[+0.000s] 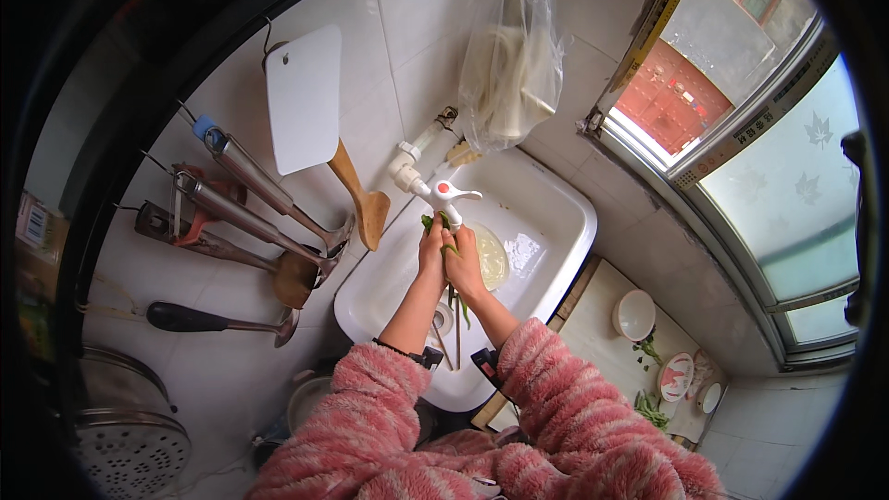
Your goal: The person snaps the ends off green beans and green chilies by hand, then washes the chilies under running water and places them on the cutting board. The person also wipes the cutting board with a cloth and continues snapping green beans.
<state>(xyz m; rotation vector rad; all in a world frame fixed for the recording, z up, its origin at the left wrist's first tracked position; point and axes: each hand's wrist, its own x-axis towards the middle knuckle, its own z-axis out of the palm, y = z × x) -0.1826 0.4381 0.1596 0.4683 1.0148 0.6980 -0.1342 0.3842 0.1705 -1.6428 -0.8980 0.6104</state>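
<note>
My left hand (431, 250) and my right hand (464, 269) are close together beneath the white plastic faucet (451, 194), over a white sink (361, 305). Between them they grip some green vegetables (426, 222); a leafy bit pokes out above my left fingers and thin green ends hang below my right palm. The fingers hide most of the greens, so their kind is unclear. Partly behind my right hand, a pale translucent bowl (494, 260) sits in the basin. A pair of chopsticks (458, 344) lies near the drain (443, 318), below my wrists.
Ladles (243, 173), a spatula (295, 281) and a white cutting board (303, 101) hang at left. A plastic bag (510, 76) hangs above the sink. On the right counter (590, 312) stand a bowl (633, 316), a patterned dish (675, 376) and greens (651, 411), below a window (785, 173).
</note>
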